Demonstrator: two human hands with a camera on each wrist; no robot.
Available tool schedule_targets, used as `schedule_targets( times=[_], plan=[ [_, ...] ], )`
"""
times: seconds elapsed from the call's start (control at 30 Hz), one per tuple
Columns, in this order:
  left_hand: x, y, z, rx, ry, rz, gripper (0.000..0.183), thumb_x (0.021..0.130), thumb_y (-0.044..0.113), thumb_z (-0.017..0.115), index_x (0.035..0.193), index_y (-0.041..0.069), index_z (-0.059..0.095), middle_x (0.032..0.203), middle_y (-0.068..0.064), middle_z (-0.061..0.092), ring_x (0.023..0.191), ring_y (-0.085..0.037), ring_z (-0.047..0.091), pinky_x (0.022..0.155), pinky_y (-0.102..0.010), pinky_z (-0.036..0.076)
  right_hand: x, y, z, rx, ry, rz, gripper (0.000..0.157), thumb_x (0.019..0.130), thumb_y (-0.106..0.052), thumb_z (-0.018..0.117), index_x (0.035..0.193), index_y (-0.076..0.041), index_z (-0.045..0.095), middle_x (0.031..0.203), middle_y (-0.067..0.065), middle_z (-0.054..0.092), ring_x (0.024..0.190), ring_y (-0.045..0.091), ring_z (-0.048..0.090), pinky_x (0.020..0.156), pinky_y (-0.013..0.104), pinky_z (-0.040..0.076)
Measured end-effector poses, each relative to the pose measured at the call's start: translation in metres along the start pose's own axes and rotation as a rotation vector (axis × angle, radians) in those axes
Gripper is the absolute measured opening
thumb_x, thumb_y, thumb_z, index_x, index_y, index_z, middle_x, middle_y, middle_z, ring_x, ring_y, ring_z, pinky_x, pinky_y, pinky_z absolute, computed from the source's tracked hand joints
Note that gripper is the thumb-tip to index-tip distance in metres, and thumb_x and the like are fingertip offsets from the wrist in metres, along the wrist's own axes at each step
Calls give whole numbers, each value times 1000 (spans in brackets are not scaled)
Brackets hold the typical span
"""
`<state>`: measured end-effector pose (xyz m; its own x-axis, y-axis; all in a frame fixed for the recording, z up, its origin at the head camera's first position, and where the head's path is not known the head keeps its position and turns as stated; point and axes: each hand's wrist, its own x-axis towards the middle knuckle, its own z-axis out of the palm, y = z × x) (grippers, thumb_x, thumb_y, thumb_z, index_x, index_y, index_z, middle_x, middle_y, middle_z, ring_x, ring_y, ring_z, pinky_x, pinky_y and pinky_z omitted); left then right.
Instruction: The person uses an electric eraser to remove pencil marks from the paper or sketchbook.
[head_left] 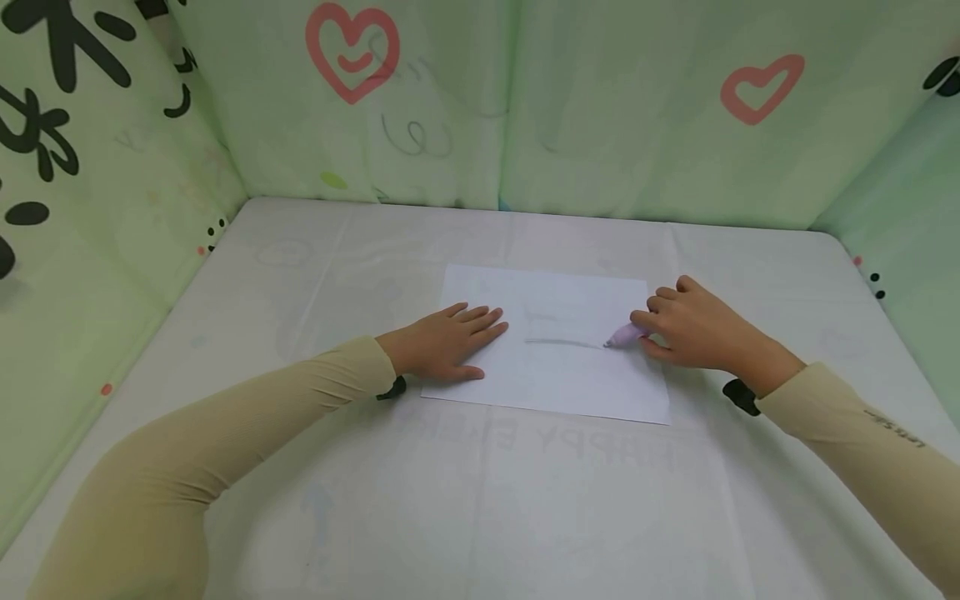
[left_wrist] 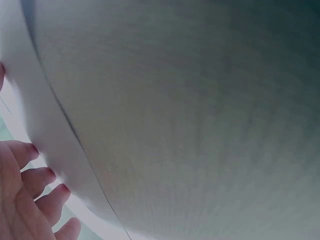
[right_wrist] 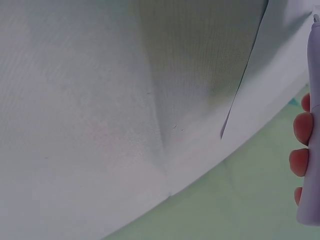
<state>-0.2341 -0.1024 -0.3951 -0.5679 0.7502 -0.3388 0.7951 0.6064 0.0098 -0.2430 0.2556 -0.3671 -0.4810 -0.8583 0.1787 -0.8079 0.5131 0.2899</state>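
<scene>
A white sheet of paper [head_left: 555,383] lies on the white-covered table. My left hand [head_left: 444,343] rests flat on its left part, fingers spread. In the left wrist view, fingertips [left_wrist: 45,176] of that hand press on the paper. My right hand [head_left: 693,327] is over the sheet's right edge, gripping a thick lavender pen-shaped tool [head_left: 626,335] with a short metal tip. The tip meets the paper at the right end of a thin grey line [head_left: 562,341]. The right wrist view shows fingers curled behind the tool's barrel [right_wrist: 314,150].
A white cloth with faint printing covers the table [head_left: 420,500]. Pale green curtains [head_left: 600,150] with red hearts and black marks stand along the back and both sides. Dark wrist devices show under the left cuff [head_left: 392,389] and the right cuff [head_left: 741,397].
</scene>
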Motion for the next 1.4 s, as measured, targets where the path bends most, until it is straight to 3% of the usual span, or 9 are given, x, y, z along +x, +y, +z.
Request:
schedule_targets(
  times=[1.03,1.4],
  plan=[
    [1,-2,2,9,13,11,74,97,50,39,153,12,9,160,-8,9,148,-25,14,121,-43,11,-3,2,7,10,13,-20,20,69,-20,73,80,-13,58,59,0,47,58,15,42,60,34,33],
    [0,-2,3,-12,21,18,73,97,50,39,153,12,9,160,-8,9,148,-25,14,121,-43,10,4,4,8,-7,14,-32,21,69,-21,72,82,-11,58,61,3,50,58,18,45,60,36,35]
  ],
)
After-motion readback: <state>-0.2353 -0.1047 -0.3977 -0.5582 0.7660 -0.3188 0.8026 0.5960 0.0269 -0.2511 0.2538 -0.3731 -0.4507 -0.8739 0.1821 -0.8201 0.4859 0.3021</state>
